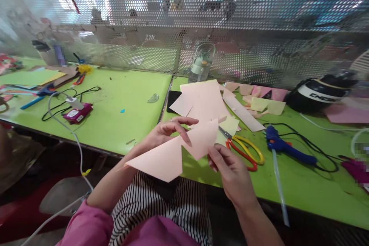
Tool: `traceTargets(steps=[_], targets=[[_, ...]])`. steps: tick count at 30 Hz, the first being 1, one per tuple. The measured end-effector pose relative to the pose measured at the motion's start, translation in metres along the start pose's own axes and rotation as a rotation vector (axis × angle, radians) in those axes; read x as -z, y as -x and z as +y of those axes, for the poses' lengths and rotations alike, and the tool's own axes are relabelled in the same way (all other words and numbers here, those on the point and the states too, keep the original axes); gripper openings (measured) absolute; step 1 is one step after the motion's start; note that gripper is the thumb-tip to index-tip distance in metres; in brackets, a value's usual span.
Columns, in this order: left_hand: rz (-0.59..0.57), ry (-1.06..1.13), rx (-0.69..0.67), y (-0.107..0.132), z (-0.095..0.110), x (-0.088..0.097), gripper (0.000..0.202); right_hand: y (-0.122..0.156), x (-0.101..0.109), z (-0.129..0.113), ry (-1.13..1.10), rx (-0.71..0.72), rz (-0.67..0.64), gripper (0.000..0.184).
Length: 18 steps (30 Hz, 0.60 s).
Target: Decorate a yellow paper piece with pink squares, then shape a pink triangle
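A pale pink piece of cut paper [164, 161], with an angular notch in its lower edge, is held up over the front edge of the green table. My left hand [168, 128], with a ring on one finger, grips it near its narrow middle; part of the grip is hidden behind the sheet. On the right side, my right hand [226, 163] pinches the paper's corner between thumb and fingers. Just beyond that hand lie scissors [248, 148] with red and yellow handles. Behind the held piece, larger pink sheets [204, 96] are stacked on the table.
A blue glue gun [291, 152] with a clear glue stick lies right. Paper strips and scraps [268, 103] and a black bottle [319, 94] stand behind. A clear bottle [198, 69] is near the mesh screen [138, 46]. Left are a magenta box [77, 113] and cables.
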State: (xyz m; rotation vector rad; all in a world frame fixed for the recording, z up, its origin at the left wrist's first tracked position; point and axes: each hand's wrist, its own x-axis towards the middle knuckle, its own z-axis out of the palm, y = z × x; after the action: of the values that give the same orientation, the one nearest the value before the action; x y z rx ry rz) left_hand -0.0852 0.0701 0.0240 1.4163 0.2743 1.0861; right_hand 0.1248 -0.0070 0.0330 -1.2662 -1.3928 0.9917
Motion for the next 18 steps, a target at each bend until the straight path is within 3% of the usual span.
traceTargets(steps=[6, 10, 14, 18], targets=[[0.056, -0.103, -0.024, -0.015, 0.033, 0.001, 0.04, 0.0, 0.001, -0.007, 0.06, 0.024, -0.048, 0.034], [0.07, -0.216, 0.186, -0.024, 0.048, 0.008, 0.031, 0.004, 0.006, -0.012, 0.099, 0.032, -0.041, 0.035], [-0.18, -0.475, 0.484, -0.03, 0.035, 0.016, 0.031, 0.005, 0.014, -0.007, 0.205, 0.032, -0.057, 0.032], [-0.255, -0.85, 0.543, -0.039, 0.009, 0.016, 0.024, 0.0, 0.017, 0.007, 0.384, 0.113, -0.053, 0.027]])
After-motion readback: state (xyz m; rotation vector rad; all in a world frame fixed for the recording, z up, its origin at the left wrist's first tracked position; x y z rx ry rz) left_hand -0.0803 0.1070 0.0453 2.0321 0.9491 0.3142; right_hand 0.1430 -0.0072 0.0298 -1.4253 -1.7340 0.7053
